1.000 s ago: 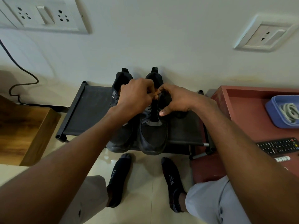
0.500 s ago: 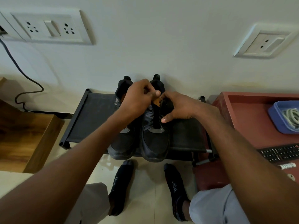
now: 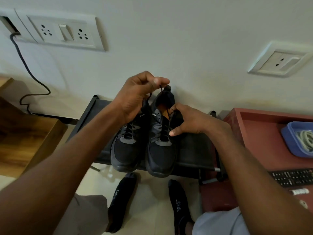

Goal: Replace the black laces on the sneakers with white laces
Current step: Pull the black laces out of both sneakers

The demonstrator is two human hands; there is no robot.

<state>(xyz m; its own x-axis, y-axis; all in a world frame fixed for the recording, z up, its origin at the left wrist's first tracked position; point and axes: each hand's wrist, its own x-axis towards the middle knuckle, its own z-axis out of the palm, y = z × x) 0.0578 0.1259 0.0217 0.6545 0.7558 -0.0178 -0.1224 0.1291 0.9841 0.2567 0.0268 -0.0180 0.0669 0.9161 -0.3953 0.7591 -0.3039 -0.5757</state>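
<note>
Against a pale wall, two black mesh sneakers (image 3: 144,141) sit still black-laced, left hand (image 3: 135,97) pinching a thin black lace (image 3: 161,89) at twelve o'clock, right hand (image 3: 188,121) gripping the collar.

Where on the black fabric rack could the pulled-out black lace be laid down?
Bare fabric shows on the black fabric rack left of the black sneakers, and right of them below the right hand. The middle is crowded by sneakers and the left hand.

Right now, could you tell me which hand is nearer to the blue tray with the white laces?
The right. The right hand rests on the right sneaker, on the blue tray's side; the left hand pinches the black lace, farther away.
</note>
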